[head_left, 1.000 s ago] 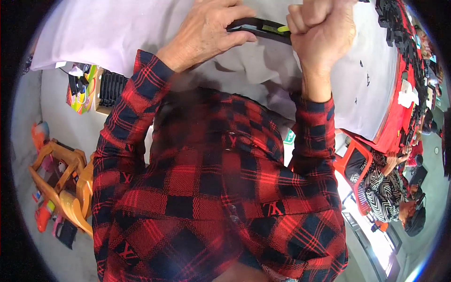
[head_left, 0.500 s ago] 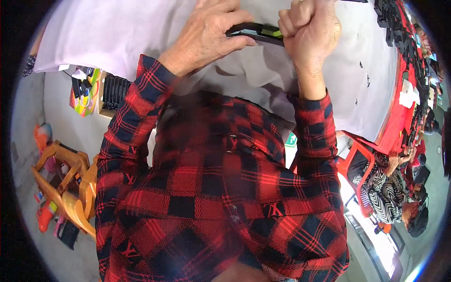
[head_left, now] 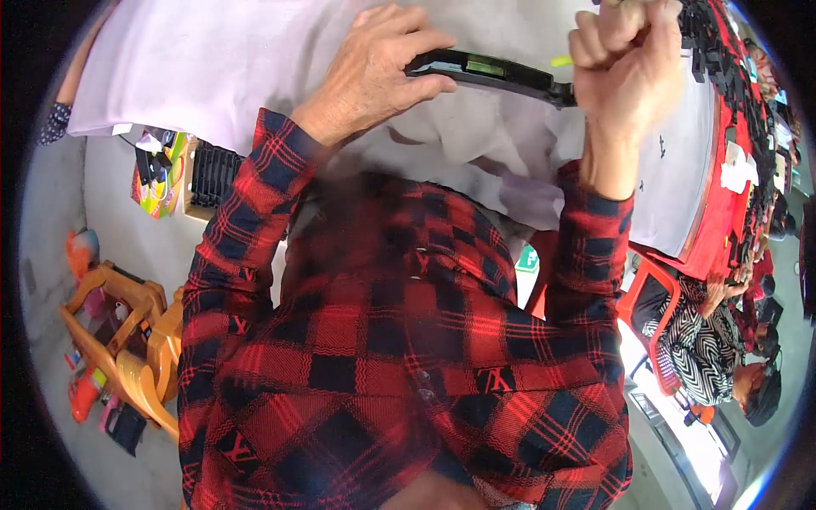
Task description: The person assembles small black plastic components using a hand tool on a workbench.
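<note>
Black part (head_left: pixel 510 75) pinched in left hand (head_left: pixel 370 75) above table (head_left: pixel 221 59), toward near edge; right hand (head_left: pixel 627 72) clenched round yellow stick (head_left: pixel 561 61).

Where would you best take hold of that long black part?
I'd probably grip the black part near its right end, coming from the right: its long, slim shape suits a pinch across its width, and the left hand has the left end between thumb and fingers.
</note>
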`<state>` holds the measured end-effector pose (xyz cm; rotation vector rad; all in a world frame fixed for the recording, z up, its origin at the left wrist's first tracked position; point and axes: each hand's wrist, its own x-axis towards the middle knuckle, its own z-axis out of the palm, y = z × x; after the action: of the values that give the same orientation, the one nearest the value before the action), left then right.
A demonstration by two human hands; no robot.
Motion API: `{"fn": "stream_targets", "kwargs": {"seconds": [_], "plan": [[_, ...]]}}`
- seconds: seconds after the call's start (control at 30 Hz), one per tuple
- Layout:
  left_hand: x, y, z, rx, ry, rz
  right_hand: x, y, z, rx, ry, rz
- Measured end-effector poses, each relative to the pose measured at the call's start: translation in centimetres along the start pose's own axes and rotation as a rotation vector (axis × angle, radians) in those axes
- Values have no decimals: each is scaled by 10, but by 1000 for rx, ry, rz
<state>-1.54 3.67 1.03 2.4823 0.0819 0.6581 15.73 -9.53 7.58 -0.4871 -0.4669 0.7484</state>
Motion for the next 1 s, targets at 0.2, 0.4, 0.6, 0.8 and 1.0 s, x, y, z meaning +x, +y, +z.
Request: {"fn": "stream_targets", "kwargs": {"seconds": [0.2, 0.4, 0.6, 0.8, 1.0], "plan": [[-12, 5, -6, -139, 251, -2, 27, -63, -76, -1806, 116, -86], [-10, 95, -72, -578, 293, 328, 8, -48, -130, -2212, 22, -414], [-18, 112, -107, -1068, 483, 548, -1, -31, -124, -2212, 86, -537], [-8, 94, -118, -1024, 509, 529, 1, -16, -124, -2108, -54, -451], [-22, 146, -93, -998, 546, 469, 0, -18, -124, -1999, -46, -369]]}}
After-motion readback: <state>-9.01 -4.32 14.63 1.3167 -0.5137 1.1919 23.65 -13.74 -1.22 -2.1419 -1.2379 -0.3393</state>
